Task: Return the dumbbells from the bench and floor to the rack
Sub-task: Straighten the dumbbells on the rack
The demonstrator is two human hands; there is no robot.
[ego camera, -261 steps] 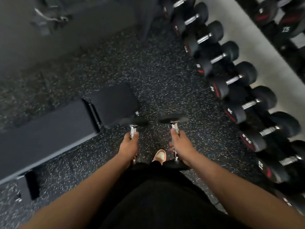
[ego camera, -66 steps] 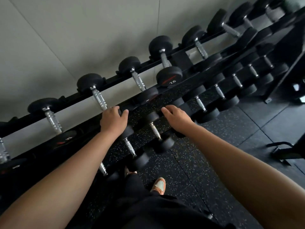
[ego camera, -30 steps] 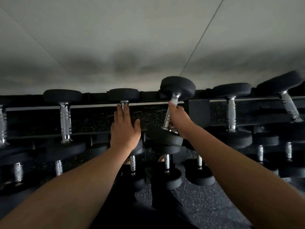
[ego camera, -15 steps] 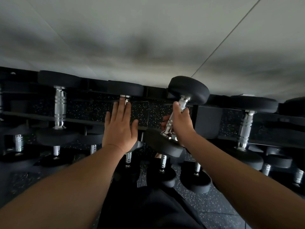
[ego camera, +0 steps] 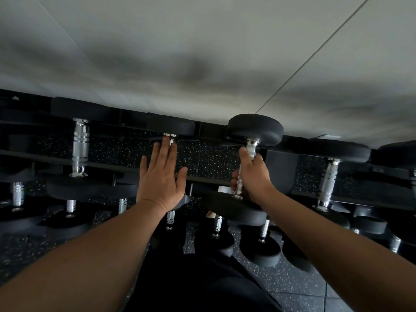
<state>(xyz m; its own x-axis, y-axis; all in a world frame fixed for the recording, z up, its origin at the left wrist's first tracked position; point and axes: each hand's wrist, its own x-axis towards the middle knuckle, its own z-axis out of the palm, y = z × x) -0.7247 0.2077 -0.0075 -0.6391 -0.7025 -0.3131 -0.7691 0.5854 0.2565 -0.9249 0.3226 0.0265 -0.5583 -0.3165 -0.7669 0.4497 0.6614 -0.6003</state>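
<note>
A black rack [ego camera: 209,158] of dumbbells runs across the middle of the head view, below a pale wall. My right hand [ego camera: 252,174] grips the chrome handle of a black round-headed dumbbell [ego camera: 255,129], which is tilted over the top shelf with its far head raised above the back rail. My left hand [ego camera: 161,176] lies flat with straight fingers over another dumbbell [ego camera: 171,127] that rests in the top shelf; its handle is mostly hidden under my palm.
More dumbbells sit on the top shelf to the left [ego camera: 80,149] and right [ego camera: 328,179], and smaller ones on the lower shelves [ego camera: 261,246]. Speckled black rubber floor [ego camera: 292,287] lies below. My dark-clothed legs fill the bottom centre.
The right hand has shifted the gripped dumbbell a little to the right and more upright over the top shelf. The left hand stays flat on its dumbbell.
</note>
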